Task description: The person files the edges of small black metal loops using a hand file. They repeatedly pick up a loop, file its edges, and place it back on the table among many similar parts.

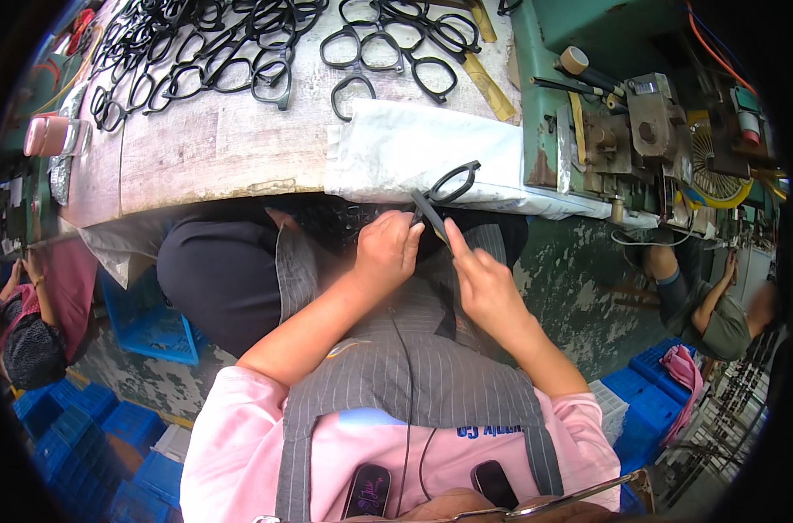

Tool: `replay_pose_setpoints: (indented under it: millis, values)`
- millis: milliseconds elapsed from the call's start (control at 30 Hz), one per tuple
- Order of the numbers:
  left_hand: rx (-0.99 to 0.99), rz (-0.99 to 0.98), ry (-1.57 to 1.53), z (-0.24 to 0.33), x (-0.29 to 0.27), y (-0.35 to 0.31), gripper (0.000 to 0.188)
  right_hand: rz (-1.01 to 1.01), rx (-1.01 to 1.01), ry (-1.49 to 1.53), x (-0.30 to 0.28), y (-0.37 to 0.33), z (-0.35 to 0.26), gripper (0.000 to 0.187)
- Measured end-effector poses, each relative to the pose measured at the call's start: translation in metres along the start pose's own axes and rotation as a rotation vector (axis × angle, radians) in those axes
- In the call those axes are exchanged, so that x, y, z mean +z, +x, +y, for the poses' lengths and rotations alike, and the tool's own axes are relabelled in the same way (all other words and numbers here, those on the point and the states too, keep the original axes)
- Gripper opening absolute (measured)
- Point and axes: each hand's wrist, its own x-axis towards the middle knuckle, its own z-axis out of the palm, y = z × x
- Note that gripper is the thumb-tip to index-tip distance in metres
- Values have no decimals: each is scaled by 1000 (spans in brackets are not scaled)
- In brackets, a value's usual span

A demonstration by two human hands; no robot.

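My left hand (386, 248) is closed around a black eyeglass frame (460, 193) at the table's near edge. One rim of the frame juts out past my fingers, just over a white cloth (423, 144). My right hand (486, 283) grips a flat, dark, file-like bar (429, 213), its index finger stretched along it. The bar lies slantwise across the eyeglass frame close to my left fingertips. Whether the two touch is hard to make out, and my left hand hides part of the frame.
Black eyeglass frames (231, 74) lie heaped across the worn table (196, 157). A tan strip (488, 87) rests right of them. Green machinery (658, 122) stands at the right, a pink-lidded jar (46, 137) at the left. Blue crates (144, 322) and other people sit to both sides.
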Motion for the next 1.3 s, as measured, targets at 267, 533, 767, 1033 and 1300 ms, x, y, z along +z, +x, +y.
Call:
replay_pose_setpoints:
  millis: [267, 533, 767, 1033, 1300]
  values:
    - [29, 38, -9, -1, 3, 0, 10, -107, 71, -43, -2, -8, 5, 66]
    - [32, -12, -6, -2, 1, 0, 10, -151, 87, -94, -7, 2, -3, 67]
    - [38, -9, 18, -2, -1, 1, 12, -3, 3, -86, -2, 1, 0, 64]
    - [-6, -14, -12, -2, 0, -1, 11, 14, -50, -184, -3, 0, 2, 71]
    - [-49, -35, -33, 0, -2, 1, 8, 16, -30, -236, -3, 2, -1, 70]
